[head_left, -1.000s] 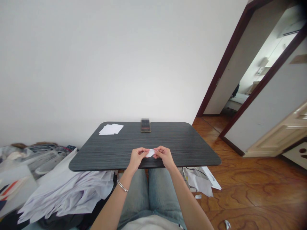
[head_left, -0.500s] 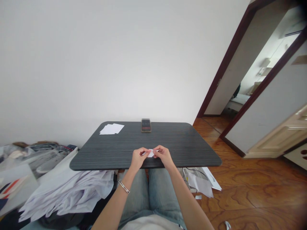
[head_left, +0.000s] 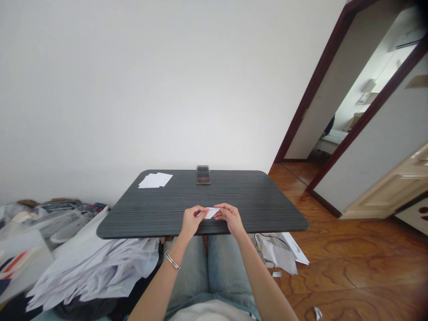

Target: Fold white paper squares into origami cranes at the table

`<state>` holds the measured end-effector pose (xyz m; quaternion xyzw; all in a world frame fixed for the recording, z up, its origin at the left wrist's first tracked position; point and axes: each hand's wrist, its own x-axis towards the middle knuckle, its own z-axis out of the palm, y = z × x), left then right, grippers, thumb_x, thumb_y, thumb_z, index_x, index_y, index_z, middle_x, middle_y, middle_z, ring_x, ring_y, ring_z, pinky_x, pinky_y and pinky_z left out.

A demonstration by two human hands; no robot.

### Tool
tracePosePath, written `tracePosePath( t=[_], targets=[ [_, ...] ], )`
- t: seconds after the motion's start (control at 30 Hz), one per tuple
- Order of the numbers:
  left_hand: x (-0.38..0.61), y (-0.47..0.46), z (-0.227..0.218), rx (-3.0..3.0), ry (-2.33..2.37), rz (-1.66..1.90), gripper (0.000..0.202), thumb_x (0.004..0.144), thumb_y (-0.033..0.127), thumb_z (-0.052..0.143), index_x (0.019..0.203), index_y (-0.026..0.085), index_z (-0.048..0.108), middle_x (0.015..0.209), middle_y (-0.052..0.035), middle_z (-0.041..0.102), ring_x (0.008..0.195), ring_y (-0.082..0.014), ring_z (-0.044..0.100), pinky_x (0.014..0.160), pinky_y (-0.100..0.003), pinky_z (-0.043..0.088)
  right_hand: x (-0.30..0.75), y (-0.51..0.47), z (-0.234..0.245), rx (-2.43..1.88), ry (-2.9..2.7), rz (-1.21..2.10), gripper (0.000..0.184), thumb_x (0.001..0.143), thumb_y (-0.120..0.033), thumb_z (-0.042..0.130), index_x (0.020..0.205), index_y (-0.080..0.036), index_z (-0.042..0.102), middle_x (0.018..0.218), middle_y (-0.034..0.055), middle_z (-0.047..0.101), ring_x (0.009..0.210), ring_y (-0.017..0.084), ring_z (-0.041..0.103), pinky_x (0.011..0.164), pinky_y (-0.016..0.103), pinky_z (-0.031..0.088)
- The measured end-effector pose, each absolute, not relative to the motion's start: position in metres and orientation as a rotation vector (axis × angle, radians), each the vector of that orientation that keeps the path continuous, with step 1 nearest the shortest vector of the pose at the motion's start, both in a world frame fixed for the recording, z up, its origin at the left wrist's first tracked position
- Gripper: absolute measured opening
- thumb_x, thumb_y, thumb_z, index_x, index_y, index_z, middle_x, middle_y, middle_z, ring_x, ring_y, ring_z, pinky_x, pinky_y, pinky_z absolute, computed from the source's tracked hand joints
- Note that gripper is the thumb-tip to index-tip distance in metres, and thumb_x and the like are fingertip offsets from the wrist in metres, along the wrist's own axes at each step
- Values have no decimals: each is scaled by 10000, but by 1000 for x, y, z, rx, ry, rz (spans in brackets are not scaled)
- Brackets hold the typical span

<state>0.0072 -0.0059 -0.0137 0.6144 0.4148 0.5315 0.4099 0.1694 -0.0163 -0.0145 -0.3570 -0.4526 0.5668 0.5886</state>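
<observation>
A small folded piece of white paper point(head_left: 211, 213) is pinched between both my hands just above the near edge of the dark striped table point(head_left: 254, 200). My left hand point(head_left: 191, 220), with a silver bracelet on its wrist, grips the paper's left end with curled fingers. My right hand point(head_left: 230, 217) grips its right end, fingers closed over it. Part of the paper is hidden by my fingers.
A few white paper sheets point(head_left: 155, 180) lie at the table's far left. A phone point(head_left: 203, 174) stands at the far middle against the white wall. Crumpled white papers point(head_left: 96, 267) pile on the left, more papers point(head_left: 279, 254) on the wood floor right. An open doorway point(head_left: 351, 102) is at right.
The paper has turned slightly between my fingers and now shows a flatter, wider face. Both hands stay at the same spot over the table's near edge.
</observation>
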Motion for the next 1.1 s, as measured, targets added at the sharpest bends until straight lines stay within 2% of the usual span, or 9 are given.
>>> tracePosePath(
  t=[0.1, 0.23, 0.3, 0.63, 0.8, 0.9, 1.0, 1.1],
  targets=[
    [8, -7, -13, 1567, 1049, 1333, 121, 690, 240, 631, 682, 137, 693, 654, -41, 683, 599, -156, 602, 577, -242, 452, 168, -15, -13, -875, -1081, 1339, 289, 747, -415, 592, 883, -170, 662, 590, 13, 678, 530, 122, 644, 505, 200, 512],
    [9, -8, -10, 1589, 1043, 1321, 94, 678, 210, 633, 674, 142, 697, 648, -36, 682, 612, -155, 607, 607, -244, 453, 165, -12, -11, -946, -1146, 1377, 322, 666, -451, 673, 673, -131, 637, 523, 28, 660, 453, 125, 627, 433, 181, 485],
    [9, -9, -9, 1590, 1032, 1315, 92, 678, 203, 628, 676, 142, 696, 665, -41, 688, 628, -160, 614, 623, -250, 459, 164, -11, -11, -966, -1157, 1385, 326, 638, -447, 694, 636, -130, 618, 490, 23, 649, 433, 129, 623, 416, 179, 479],
    [7, -7, -7, 1528, 959, 1263, 98, 678, 206, 636, 727, 132, 677, 735, -61, 698, 685, -171, 631, 662, -272, 484, 167, -14, -6, -977, -1163, 1407, 294, 635, -405, 706, 674, -124, 633, 519, 30, 672, 440, 112, 624, 439, 171, 486],
    [8, -8, -4, 1461, 917, 1285, 183, 673, 233, 659, 821, 130, 625, 807, -55, 676, 758, -164, 624, 678, -261, 490, 168, -14, -9, -972, -1130, 1394, 305, 630, -413, 712, 683, -123, 634, 512, 31, 671, 453, 120, 631, 445, 179, 495],
    [8, -10, -2, 1391, 866, 1292, 285, 687, 264, 655, 937, 144, 587, 874, -62, 669, 821, -174, 625, 685, -269, 501, 168, -15, -8, -967, -1101, 1381, 319, 617, -423, 721, 685, -123, 634, 521, 31, 674, 475, 132, 641, 457, 192, 508],
    [9, -14, -1, 1284, 820, 1329, 346, 727, 299, 627, 1029, 154, 545, 931, -77, 654, 802, -169, 627, 663, -271, 513, 166, -18, -6, -965, -1054, 1353, 330, 616, -444, 718, 694, -134, 633, 541, 28, 681, 492, 147, 651, 455, 213, 518],
    [9, -20, 3, 1308, 860, 1448, 297, 722, 292, 639, 978, 154, 575, 1010, -83, 617, 818, -162, 615, 668, -258, 517, 162, -24, -3, -967, -1011, 1338, 331, 621, -457, 712, 687, -143, 631, 548, 28, 684, 501, 157, 658, 447, 219, 522]
  ],
)
